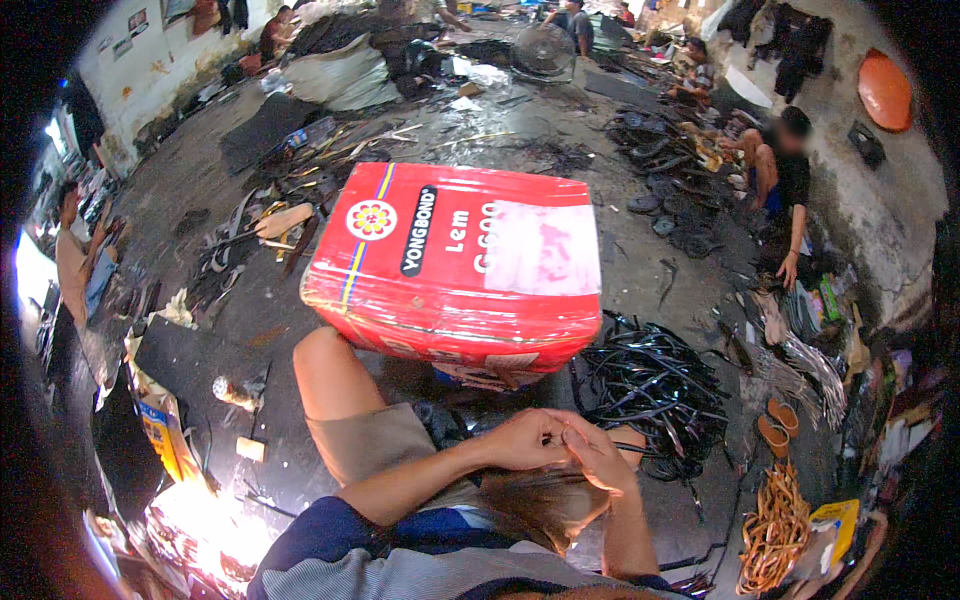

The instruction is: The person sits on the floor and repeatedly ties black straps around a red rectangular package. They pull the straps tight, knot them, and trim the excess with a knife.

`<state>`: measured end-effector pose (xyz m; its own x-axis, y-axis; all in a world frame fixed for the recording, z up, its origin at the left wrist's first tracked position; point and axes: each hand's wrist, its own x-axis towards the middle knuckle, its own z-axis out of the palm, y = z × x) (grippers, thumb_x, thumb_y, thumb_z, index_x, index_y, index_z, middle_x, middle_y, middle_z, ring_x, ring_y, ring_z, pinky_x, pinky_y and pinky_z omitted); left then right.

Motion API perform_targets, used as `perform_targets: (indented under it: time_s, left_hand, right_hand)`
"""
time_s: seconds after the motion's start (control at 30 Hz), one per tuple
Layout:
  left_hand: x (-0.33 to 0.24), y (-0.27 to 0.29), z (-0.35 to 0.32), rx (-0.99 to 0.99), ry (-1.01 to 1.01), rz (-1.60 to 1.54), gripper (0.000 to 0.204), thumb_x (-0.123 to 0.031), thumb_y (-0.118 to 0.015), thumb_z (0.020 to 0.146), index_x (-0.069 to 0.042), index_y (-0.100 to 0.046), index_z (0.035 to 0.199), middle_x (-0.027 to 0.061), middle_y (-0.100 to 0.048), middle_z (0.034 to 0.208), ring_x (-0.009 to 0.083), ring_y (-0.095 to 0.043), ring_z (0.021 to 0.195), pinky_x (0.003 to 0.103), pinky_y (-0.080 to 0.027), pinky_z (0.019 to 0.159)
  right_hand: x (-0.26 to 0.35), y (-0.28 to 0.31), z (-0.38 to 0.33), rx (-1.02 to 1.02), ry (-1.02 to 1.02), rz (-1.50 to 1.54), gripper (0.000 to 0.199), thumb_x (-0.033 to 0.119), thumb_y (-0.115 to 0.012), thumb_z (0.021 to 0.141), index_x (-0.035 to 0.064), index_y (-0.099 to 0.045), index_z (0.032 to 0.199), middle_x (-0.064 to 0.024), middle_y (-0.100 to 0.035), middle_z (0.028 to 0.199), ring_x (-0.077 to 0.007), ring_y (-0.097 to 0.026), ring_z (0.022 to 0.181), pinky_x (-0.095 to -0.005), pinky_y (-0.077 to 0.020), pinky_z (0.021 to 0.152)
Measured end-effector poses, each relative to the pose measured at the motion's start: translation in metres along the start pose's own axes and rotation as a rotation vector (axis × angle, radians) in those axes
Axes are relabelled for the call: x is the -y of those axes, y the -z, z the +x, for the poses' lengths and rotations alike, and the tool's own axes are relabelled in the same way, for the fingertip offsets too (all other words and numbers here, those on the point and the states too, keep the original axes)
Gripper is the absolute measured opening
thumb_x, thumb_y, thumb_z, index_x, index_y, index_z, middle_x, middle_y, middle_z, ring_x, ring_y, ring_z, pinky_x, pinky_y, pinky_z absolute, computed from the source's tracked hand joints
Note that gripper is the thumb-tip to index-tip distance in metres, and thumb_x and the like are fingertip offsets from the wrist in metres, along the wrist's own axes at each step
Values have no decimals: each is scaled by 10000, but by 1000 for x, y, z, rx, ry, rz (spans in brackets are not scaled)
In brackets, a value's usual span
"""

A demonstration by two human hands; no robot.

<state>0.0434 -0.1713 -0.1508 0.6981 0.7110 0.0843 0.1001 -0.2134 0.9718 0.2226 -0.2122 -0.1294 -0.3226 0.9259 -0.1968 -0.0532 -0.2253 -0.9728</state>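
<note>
My left hand and my right hand meet over my lap, fingertips touching. The left fingers curl inward and the right ones pinch against them; anything between them is too small or hidden to make out. A red carton wrapped in clear plastic film stands just beyond my knees, its top level with a pale torn label patch. To the right of my hands, a heap of glossy black strips lies on the floor. Beneath my hands is a brownish shape that I cannot identify.
Orange-brown straps lie in a pile at the lower right, near a pair of brown sandals. A person sits by the right wall, another at the left. Dark soles and scraps litter the floor; a fan stands far back.
</note>
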Motion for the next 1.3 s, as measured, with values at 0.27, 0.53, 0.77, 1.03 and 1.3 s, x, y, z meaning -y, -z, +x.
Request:
perform_targets:
  time_s: [0.27, 0.53, 0.77, 1.03, 1.3]
  left_hand:
    - [-121, 110, -80, -54, -50, 8, 159, -49, -730, 810, -44, -572, 824, 4, -576, 814, 75, -562, 760, 277, -460, 626]
    - [-151, 244, -151, -384, 270, 17, 249, -22, -710, 873, 6, -680, 1119, 61, -703, 791, 108, -670, 627, 232, -548, 522]
    - [-129, 315, -167, -679, -347, -1090, 342, 22, -484, 975, 39, -533, 1313, 148, -719, 881, 203, -741, 706, 299, -656, 616]
    - [-102, 326, -143, -1733, -894, -1130, 439, -145, -399, 1057, 151, -303, 1367, 283, -553, 1322, 384, -651, 1131, 396, -578, 993]
    - [-134, 174, 39, -766, -383, 593, 419, -143, -710, 801, -36, -618, 1195, 152, -650, 1107, 242, -656, 785, 371, -545, 728]
  right_hand:
    - [116, -9, 9, 294, -118, -379, 153, 173, -731, 928, 23, -705, 951, 44, -621, 739, -24, -528, 708, -213, -423, 597]
    - [214, -12, 51, 200, 284, -655, 324, 42, -833, 768, 47, -634, 1024, -1, -649, 971, -87, -602, 921, -274, -500, 828]
    - [234, -7, 106, 158, 253, -489, 117, 116, -716, 914, 15, -664, 943, -38, -705, 815, -82, -627, 610, -240, -510, 524]
    - [218, -11, 139, 43, 248, -665, 167, 193, -694, 945, 28, -710, 924, -54, -723, 786, -87, -650, 580, -219, -490, 465]
    - [202, -28, 151, -224, 577, -1069, 185, 168, -723, 866, 14, -716, 969, -192, -702, 775, -323, -692, 690, -404, -534, 674]
